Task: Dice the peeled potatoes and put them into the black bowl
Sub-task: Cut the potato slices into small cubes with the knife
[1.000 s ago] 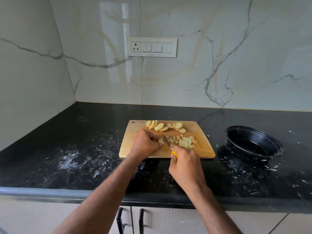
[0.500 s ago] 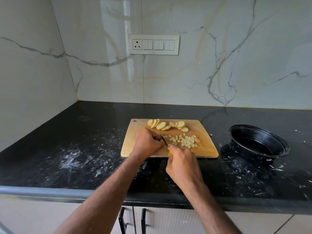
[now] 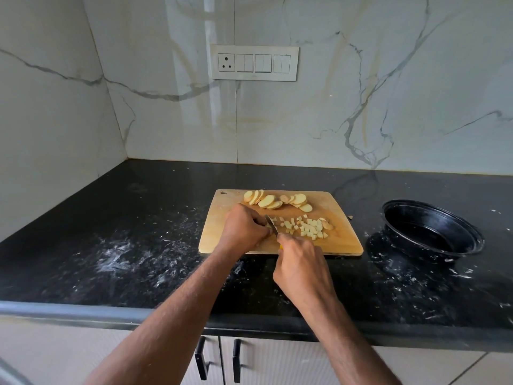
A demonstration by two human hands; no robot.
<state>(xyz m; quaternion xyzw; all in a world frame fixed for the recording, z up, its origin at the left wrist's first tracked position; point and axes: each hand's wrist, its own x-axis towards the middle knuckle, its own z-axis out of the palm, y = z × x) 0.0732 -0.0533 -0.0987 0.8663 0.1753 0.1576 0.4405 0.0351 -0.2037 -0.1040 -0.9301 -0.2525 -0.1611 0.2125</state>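
My black stone countertop (image 3: 144, 218) runs into the corner where the marble walls meet, its surface speckled and smeared with white streaks, thickest at my left and around the right side. A wooden cutting board (image 3: 341, 240) lies flat on it in front of me, near the middle. Well to the right of the board sits the black bowl (image 3: 472, 240), resting directly on the counter. A tiny scrap (image 3: 350, 217) lies on the stone just beside the board's right edge.
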